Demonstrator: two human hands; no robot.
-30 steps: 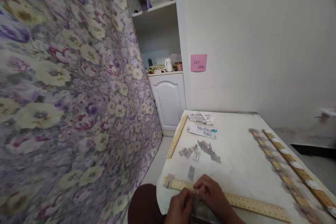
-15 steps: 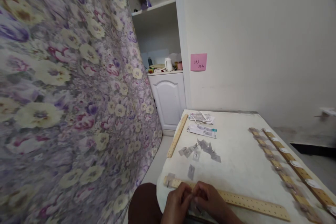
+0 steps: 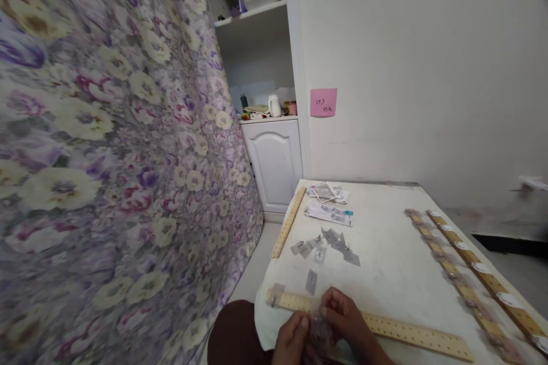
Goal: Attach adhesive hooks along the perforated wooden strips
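Note:
My left hand (image 3: 293, 337) and my right hand (image 3: 345, 322) are close together at the table's near edge, both with fingers pinched. Between them is a small see-through plastic piece (image 3: 318, 328), held from both sides; its details are blurred. Just beyond and partly behind my hands runs a pale wooden strip with rows of holes (image 3: 415, 333). Over its left end sits a similar clear piece (image 3: 277, 292). One more loose clear piece (image 3: 312, 280) lies on the table past the strip.
Several clear pieces (image 3: 329, 242) lie scattered mid-table, with flat packets (image 3: 329, 213) behind. Another holed strip (image 3: 289, 222) lies along the left edge. On the right are strips bearing clear pieces (image 3: 460, 282) and white discs (image 3: 479, 265). A floral curtain (image 3: 128, 154) hangs left.
My left hand has lowered slightly and my right hand has shifted a little right, so the gap between them is wider. The clear piece now shows more plainly between the fingers.

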